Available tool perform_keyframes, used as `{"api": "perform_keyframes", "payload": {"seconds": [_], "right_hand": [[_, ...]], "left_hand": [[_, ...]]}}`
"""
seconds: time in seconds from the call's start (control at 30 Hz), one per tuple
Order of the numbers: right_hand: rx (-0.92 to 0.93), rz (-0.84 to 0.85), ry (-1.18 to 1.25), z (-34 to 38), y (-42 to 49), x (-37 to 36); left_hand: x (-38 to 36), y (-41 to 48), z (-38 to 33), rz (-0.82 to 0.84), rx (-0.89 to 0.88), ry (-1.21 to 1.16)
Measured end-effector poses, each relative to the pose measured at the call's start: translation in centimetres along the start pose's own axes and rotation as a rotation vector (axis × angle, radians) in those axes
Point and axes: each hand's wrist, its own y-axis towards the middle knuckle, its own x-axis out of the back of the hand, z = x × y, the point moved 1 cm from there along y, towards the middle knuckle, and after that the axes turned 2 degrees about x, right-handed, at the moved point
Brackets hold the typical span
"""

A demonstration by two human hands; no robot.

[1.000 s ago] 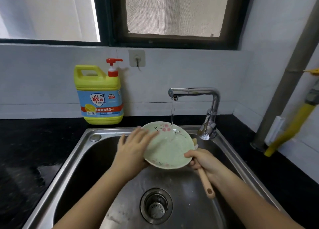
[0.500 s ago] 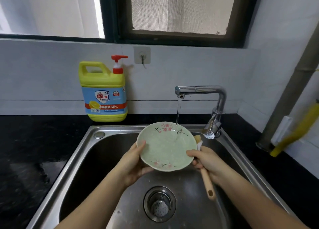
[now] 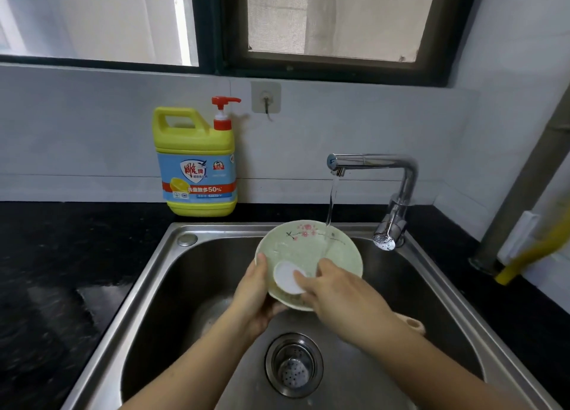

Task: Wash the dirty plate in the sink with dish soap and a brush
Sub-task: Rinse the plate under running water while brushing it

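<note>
Black bench [image 3: 61, 255], glossy, running along the wall and round the basin. Dish soap bottle [image 3: 197, 162]: yellow jug with moulded handle and red pump, upright on the bench against the wall behind the sink's left corner; the blue label carries the Chinese brand characters "雕牌", a lemon picture and a red band on which "50%" is legible, the smaller print being too fine to read. Wall hook [image 3: 266, 97], clear adhesive type, just right of the pump. Stainless sink [image 3: 148, 286], single basin, with drain strainer [image 3: 293, 365] in the floor. Left hand [image 3: 253, 298]: thumb over the near-left rim and fingers curled beneath, gripping the plate [image 3: 308, 243]. Plate: pale green with pink blossom sprigs, held above the basin, tilted with its face toward the wearer and its far rim up under the water stream [image 3: 330, 206]. Brush [image 3: 288, 277]: round white head pressed to the plate's lower left face, long axis running from head at upper left to a wooden handle end showing at lower right beneath the forearm. Right hand [image 3: 339, 289]: closed over the brush, fingers lying on the head. Chrome faucet [image 3: 376, 161], spout pointing left, running.
</note>
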Motion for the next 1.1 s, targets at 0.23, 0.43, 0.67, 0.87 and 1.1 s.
{"api": "perform_keyframes", "payload": {"seconds": [0.23,0.43,0.67,0.87,1.1], "right_hand": [[-0.199,0.014,-0.141,0.6,4.4,0.1],[-0.062,0.155,-0.124,1.8,4.1,0.2],[-0.117,0.067,-0.181,2.0,4.8,1.7],[-0.008,0.132,-0.147,2.3,3.9,1.1],[-0.002,0.296,-0.199,-1.1,1.0,2.9]], "left_hand": [[-0.1,0.2,0.4,0.013,0.077,0.020],[0.0,0.2,0.1,-0.034,0.077,-0.022],[-0.3,0.3,0.2,-0.020,0.067,-0.037],[0.2,0.7,0.0,-0.076,0.035,-0.070],[0.3,0.4,-0.1,-0.162,-0.095,0.031]]}}
